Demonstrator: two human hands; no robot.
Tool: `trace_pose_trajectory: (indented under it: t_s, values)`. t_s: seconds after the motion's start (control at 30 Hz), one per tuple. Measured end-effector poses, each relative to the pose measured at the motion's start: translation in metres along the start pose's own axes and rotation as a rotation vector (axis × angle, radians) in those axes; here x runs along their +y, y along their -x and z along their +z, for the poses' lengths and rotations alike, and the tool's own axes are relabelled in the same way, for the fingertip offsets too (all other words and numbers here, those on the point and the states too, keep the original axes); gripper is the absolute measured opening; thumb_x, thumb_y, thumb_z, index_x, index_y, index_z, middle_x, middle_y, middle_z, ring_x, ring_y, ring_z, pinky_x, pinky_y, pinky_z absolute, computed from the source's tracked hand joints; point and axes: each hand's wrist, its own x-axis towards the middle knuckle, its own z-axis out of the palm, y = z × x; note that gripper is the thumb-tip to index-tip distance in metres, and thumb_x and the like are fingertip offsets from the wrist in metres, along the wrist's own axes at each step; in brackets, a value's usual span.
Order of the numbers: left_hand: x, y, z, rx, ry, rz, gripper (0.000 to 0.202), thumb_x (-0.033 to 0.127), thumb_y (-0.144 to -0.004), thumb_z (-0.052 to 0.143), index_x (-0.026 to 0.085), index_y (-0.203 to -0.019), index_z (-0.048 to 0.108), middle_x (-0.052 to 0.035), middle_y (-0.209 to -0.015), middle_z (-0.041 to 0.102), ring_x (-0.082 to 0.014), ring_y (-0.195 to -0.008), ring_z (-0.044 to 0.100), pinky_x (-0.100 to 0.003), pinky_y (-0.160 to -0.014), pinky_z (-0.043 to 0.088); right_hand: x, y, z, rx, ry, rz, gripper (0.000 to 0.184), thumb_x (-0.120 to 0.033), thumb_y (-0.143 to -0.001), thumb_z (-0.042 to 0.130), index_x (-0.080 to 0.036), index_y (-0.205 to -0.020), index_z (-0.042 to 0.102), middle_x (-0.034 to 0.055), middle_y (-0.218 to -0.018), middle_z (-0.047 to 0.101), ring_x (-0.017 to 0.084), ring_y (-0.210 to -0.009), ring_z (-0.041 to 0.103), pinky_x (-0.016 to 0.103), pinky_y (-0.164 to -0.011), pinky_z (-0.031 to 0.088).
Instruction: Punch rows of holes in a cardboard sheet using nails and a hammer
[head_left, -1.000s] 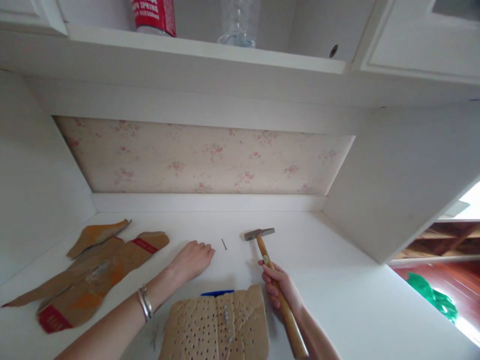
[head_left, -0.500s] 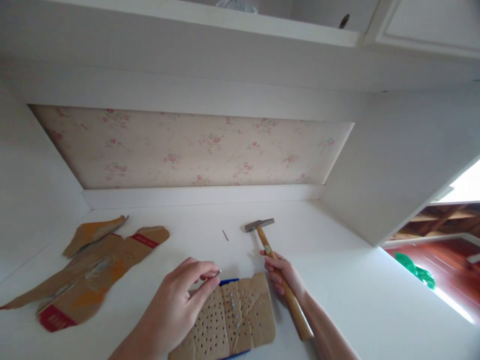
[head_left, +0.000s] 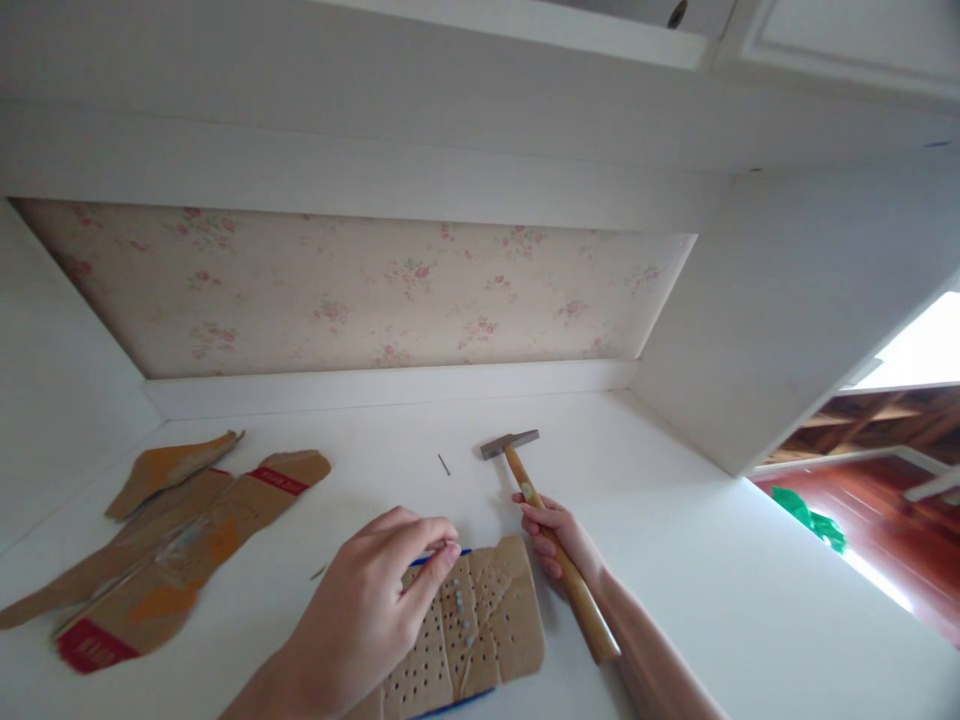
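Nail [head_left: 444, 547] best held upright, first taps kept light, fingertips clear. It looks pinched between thumb and forefinger of the left hand [head_left: 367, 610], curled over the perforated cardboard pad's [head_left: 491, 625] top edge. Hammer [head_left: 510, 442] is clamped mid-handle in the fisted right hand [head_left: 559, 535], just right of the pad, head lying beyond it.

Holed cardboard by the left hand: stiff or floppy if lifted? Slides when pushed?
Probably floppy: the cardboard shows creases and many holes, so it would likely bend there. Likely light, so a push may shift it on the blue base beneath. The nails stuck in it might tip out.
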Motion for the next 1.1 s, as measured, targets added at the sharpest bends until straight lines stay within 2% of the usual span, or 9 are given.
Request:
trace_pose_trajectory:
  t_s: [0.13, 0.27, 0.5, 0.93, 1.1]
  values:
    - [-0.007, -0.002, 0.007, -0.029, -0.039, 0.054, 0.018, 0.029, -0.099, 0.052, 0.023, -0.09, 0.067, 0.0011, -0.078, 0.067, -0.0148, -0.076, 0.064, -0.027, -0.071, 0.05, -0.001, 0.0, 0.002, -0.004, 0.002, 0.011, 0.022, -0.021, -0.078, 0.066, -0.016, -0.098, 0.061, -0.0104, -0.054, 0.049, 0.001, -0.03, 0.03, 0.012, -0.018, 0.032]
    - [-0.012, -0.002, 0.009, -0.029, -0.027, 0.01, 0.02, 0.03, -0.098, 0.054, 0.024, -0.09, 0.07, 0.0011, -0.076, 0.068, -0.0144, -0.074, 0.064, -0.026, -0.069, 0.05, -0.001, 0.0, 0.002, 0.0, -0.004, 0.018, 0.02, -0.021, -0.078, 0.066, -0.017, -0.097, 0.061, -0.0101, -0.054, 0.05, 0.001, -0.029, 0.03, 0.012, -0.018, 0.032]
    - [-0.014, -0.003, 0.013, -0.046, -0.017, -0.018, 0.018, 0.029, -0.097, 0.055, 0.024, -0.089, 0.071, 0.0009, -0.078, 0.069, -0.0151, -0.076, 0.065, -0.026, -0.071, 0.05, -0.002, 0.001, 0.002, 0.007, -0.007, 0.017, 0.02, -0.021, -0.077, 0.068, -0.017, -0.095, 0.061, -0.0098, -0.055, 0.05, 0.001, -0.03, 0.03, 0.011, -0.019, 0.031]
    - [-0.016, -0.003, 0.015, -0.004, -0.051, 0.031, 0.018, 0.027, -0.098, 0.054, 0.022, -0.087, 0.068, 0.0014, -0.077, 0.07, -0.0151, -0.075, 0.064, -0.028, -0.072, 0.047, 0.001, -0.001, 0.001, -0.025, -0.012, 0.005, 0.021, -0.022, -0.077, 0.069, -0.017, -0.096, 0.061, -0.0101, -0.054, 0.049, 0.002, -0.029, 0.03, 0.012, -0.019, 0.032]
    - [-0.015, -0.003, 0.015, -0.024, -0.07, 0.051, 0.021, 0.028, -0.1, 0.051, 0.023, -0.089, 0.069, 0.0007, -0.076, 0.069, -0.0158, -0.074, 0.062, -0.029, -0.072, 0.047, 0.0, -0.001, 0.0, -0.026, -0.01, 0.011, 0.02, -0.022, -0.077, 0.068, -0.017, -0.095, 0.062, -0.0101, -0.054, 0.049, 0.001, -0.029, 0.029, 0.012, -0.019, 0.032]
